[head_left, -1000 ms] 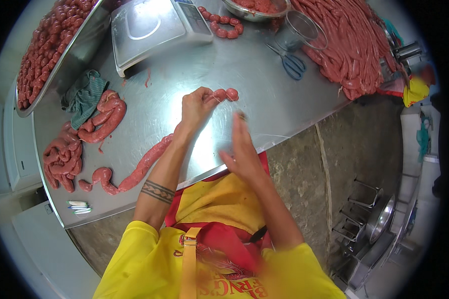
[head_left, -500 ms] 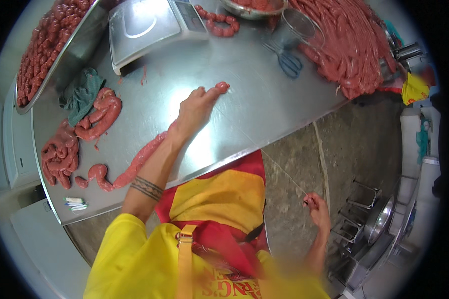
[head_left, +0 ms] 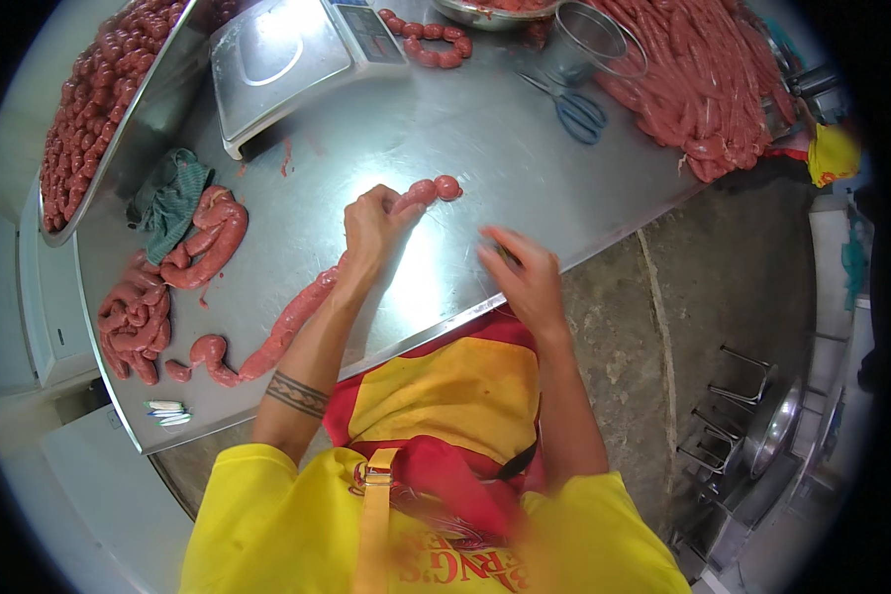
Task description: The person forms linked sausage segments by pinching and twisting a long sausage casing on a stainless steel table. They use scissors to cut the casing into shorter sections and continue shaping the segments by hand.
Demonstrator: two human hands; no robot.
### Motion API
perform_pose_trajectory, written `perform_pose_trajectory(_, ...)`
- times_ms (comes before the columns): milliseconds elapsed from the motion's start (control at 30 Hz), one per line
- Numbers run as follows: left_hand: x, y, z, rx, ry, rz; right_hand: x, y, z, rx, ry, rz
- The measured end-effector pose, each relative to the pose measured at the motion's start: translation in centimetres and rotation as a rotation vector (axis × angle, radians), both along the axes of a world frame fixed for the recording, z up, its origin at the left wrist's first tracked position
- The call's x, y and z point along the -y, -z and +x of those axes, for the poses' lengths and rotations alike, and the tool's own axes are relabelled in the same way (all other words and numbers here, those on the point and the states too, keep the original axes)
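My left hand [head_left: 371, 230] grips a long pink sausage rope [head_left: 292, 327] on the metal table. Beyond my fingers its end shows a short segment and a small round link [head_left: 447, 187]. Behind the hand, the rope runs partly hidden under my forearm to a curled tail at the near left. My right hand [head_left: 530, 279] is closed over the table's front edge, apart from the sausage. A small dark bit shows between its fingers; the thin string seen there earlier is too fine to trace now.
A scale [head_left: 277, 69] stands at the back, beside a tied ring of links [head_left: 436, 56]. Blue-handled scissors [head_left: 576, 117], a metal pot [head_left: 571, 59] and heaped casings [head_left: 683, 89] lie right. A tub of links [head_left: 134, 124], green cloth [head_left: 175, 198] and sausage coils [head_left: 134, 322] are left.
My right hand has come up and left from low over the floor to the table edge. My left hand has drawn back along the sausage, exposing a segment behind the end link.
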State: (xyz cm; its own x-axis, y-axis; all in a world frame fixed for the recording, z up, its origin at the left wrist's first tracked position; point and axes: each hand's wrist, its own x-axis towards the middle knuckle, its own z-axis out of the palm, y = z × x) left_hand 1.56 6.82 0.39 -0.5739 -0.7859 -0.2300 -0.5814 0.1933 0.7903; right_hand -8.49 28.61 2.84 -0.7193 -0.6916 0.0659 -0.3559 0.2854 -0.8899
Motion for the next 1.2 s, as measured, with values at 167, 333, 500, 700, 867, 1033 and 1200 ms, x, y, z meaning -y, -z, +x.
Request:
perform_pose_trajectory(167, 0.4, -0.5, 0.8, -0.108, 0.009, 0.194, 11.7, 0.5, -2.6, -0.433, -0.244, 0.228)
perform_pose_trajectory(333, 0.6, 0.0, 1.1, -0.462, 0.021, 0.437, 13.2, 0.6, -4.6, -0.261, -0.367, 0.454)
perform_pose_trajectory(500, 0.7, 0.5, 1.6, -0.383, 0.109, 0.234, 13.1, 0.7, -5.3, -0.067, -0.470, 0.343)
perform_pose_trajectory(700, 0.5, -0.1, 3.6, -0.059, 0.433, -0.226, 13.4, 0.6, -4.4, -0.048, -0.570, 0.633)
perform_pose_trajectory(867, 0.7, -0.4, 4.9, -0.206, 0.379, 0.074, 12.2, 1.8, -3.9, -0.195, -0.181, 0.621)
perform_pose_trajectory(1033, 1.9, -0.9, 4.5, -0.478, -0.001, 0.376, 5.1, 2.1, -6.7, -0.148, 0.095, 0.415)
perform_pose_trajectory(1200, 2.9, -0.7, 2.2, -0.497, -0.150, 0.215, -9.8, 0.2, -7.5, 0.198, 0.052, 0.312)
